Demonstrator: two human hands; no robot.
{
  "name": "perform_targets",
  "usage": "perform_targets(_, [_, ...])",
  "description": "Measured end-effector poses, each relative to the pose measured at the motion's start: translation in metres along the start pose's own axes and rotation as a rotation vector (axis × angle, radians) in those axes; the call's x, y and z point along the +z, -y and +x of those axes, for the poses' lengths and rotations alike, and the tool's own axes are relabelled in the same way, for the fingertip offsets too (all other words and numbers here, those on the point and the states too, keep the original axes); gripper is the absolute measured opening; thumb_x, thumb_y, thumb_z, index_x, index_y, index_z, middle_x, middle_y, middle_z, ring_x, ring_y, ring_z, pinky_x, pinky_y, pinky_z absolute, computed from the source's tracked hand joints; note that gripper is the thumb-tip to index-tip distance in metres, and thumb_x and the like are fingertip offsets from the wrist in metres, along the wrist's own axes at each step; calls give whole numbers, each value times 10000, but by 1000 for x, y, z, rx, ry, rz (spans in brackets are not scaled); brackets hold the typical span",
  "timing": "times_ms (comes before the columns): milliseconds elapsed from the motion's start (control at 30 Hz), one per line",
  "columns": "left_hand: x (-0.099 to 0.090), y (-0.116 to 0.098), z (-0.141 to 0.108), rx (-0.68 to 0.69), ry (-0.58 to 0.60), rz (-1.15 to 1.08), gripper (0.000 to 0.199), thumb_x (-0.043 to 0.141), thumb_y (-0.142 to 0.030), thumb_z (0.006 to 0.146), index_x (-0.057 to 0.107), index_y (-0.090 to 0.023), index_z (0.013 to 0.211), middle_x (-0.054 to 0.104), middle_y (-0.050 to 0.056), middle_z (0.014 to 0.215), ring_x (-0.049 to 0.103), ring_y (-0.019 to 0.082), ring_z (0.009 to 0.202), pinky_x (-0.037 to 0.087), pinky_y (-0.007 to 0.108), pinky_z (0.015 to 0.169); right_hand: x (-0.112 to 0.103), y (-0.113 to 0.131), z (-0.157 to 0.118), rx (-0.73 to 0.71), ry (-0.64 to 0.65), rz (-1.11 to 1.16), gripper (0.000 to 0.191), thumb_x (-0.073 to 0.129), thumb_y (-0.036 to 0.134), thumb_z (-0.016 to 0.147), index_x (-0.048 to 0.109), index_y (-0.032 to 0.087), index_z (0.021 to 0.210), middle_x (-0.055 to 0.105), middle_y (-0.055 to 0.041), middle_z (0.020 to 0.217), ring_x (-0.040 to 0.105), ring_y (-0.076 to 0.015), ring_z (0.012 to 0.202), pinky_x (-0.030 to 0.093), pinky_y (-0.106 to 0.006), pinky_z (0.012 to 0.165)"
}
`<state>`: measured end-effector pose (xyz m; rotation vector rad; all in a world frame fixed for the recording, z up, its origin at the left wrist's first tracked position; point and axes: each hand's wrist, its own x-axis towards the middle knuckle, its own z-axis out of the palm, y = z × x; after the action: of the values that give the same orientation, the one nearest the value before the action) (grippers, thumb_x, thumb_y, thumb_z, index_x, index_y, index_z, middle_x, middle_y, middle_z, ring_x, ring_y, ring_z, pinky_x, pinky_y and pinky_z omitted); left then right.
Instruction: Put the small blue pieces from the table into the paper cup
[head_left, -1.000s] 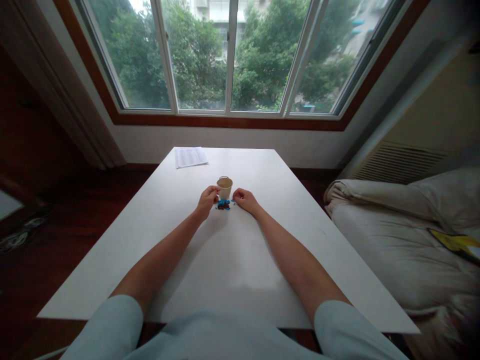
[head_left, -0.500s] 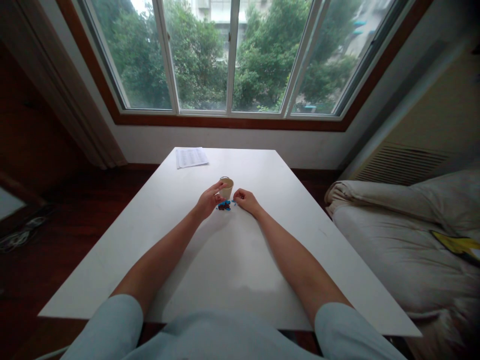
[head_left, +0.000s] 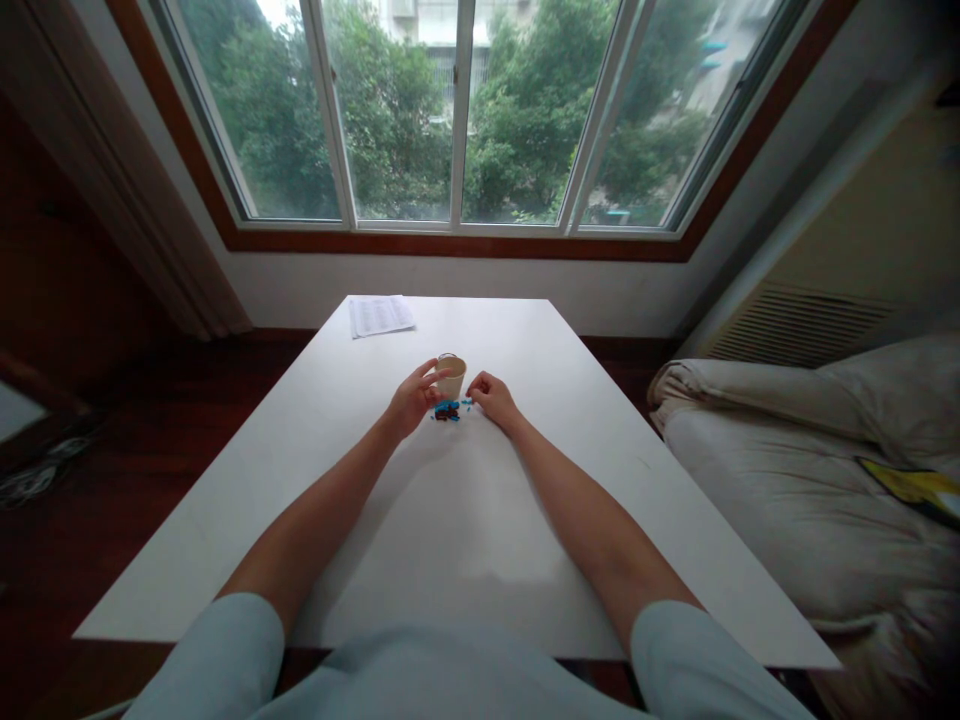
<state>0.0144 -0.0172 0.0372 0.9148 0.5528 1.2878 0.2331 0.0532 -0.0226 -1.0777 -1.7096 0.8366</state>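
A beige cup [head_left: 451, 380] stands upright on the white table [head_left: 465, 520], its open top facing up. At its left side is my left hand [head_left: 414, 397], fingers spread apart, some of them in front of the cup's wall; nothing shows in its grasp. Several small blue and dark brown pieces [head_left: 448, 411] lie in a little pile just in front of the cup. To the right of the cup my right hand [head_left: 491, 396] is closed with its fingertips pinched low near a few blue bits; what they hold, if anything, is too small to see.
Printed sheets of paper [head_left: 381, 316] lie at the table's far left corner. Beyond the table is a window with a brown frame [head_left: 450, 244]. A sofa with a pale cover [head_left: 750, 480] stands to the right. A thin ring shows behind the cup's rim.
My right hand's fingertips have lifted slightly, and the blue bits beside them show more clearly. The left hand stays beside the cup with hardly any movement.
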Motion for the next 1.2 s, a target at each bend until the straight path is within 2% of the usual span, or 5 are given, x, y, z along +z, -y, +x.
perform_targets(267, [-40, 6, 11, 70, -327, 470, 284, 618, -240, 740, 707, -147, 993, 680, 31, 818, 529, 85, 596, 471, 248, 640, 0, 14, 11, 65, -76, 381, 223, 683, 318, 673, 634, 200, 856, 633, 25, 692, 525, -118, 600, 400, -243, 555])
perform_targets(467, [-67, 12, 9, 154, -359, 1227, 238, 538, -216, 825, 744, -199, 942, 714, 43, 884, 619, 183, 817, 475, 319, 797, 1, 34, 11, 101, -76, 520, 289, 701, 347, 711, 704, 181, 948, 734, -41, 876, 605, -123, 666, 441, -239, 573])
perform_targets(600, [-74, 15, 8, 164, -289, 1539, 246, 525, -187, 872, 750, -205, 969, 708, 71, 1001, 619, 205, 908, 473, 333, 862, 0, 47, 10, 121, -46, 552, 332, 692, 371, 744, 719, 182, 1016, 755, -65, 988, 632, -118, 671, 439, -226, 543])
perform_targets(833, [-71, 16, 4, 165, -170, 1717, 247, 532, -177, 906, 757, -230, 994, 691, 81, 1022, 613, 222, 965, 467, 336, 878, -1, 57, 9, 138, 31, 605, 397, 721, 377, 770, 718, 190, 1120, 760, -73, 1059, 661, -119, 678, 481, -230, 562])
perform_targets(1200, [-58, 12, -1, 138, -57, 1727, 205, 601, -206, 866, 762, -243, 987, 688, 56, 977, 614, 190, 890, 464, 292, 801, -2, 57, 9, 140, 56, 584, 399, 728, 387, 784, 724, 199, 1136, 758, -70, 1106, 667, -117, 680, 529, -242, 601])
